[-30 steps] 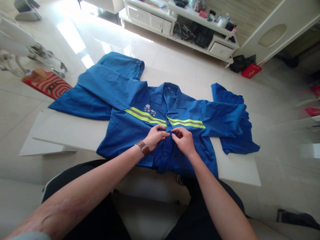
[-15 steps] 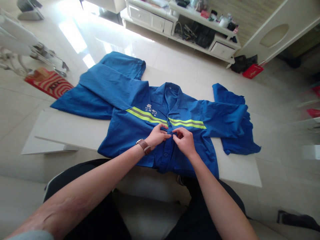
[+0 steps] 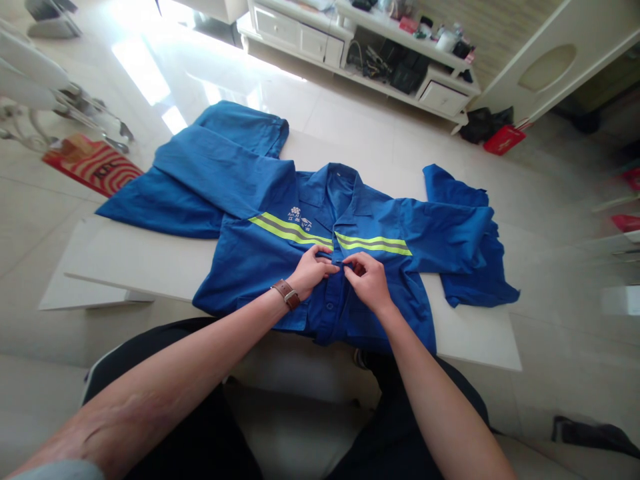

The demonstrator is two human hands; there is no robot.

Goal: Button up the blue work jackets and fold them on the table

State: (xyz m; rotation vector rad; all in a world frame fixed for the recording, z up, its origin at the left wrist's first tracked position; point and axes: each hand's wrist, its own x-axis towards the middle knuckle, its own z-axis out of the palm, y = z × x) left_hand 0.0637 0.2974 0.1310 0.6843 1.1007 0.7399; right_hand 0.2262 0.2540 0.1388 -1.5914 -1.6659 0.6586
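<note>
A blue work jacket [image 3: 270, 260] with yellow-green reflective stripes and a white chest logo lies front side up across a white table, its collar away from me. Both my hands are at its front placket, just below the stripes. With fingers closed, my left hand [image 3: 314, 270] pinches the placket edge from the left side. My right hand [image 3: 369, 277] pinches the placket from the right, its fingertips close to the left ones. The fingertips cover whatever button is between them. Lower on the placket, a button [image 3: 329, 307] shows.
The white table [image 3: 145, 257] reaches out on both sides under the jacket. More blue cloth [image 3: 473, 267] lies at the right end, and a folded blue piece [image 3: 245, 130] at the upper left. A red patterned paper bag [image 3: 95, 167] stands left. A white cabinet [image 3: 300, 40] stands beyond.
My hands stay at the same spot on the placket with almost the same grip. The whole view has shifted slightly; the jacket lies as before.
</note>
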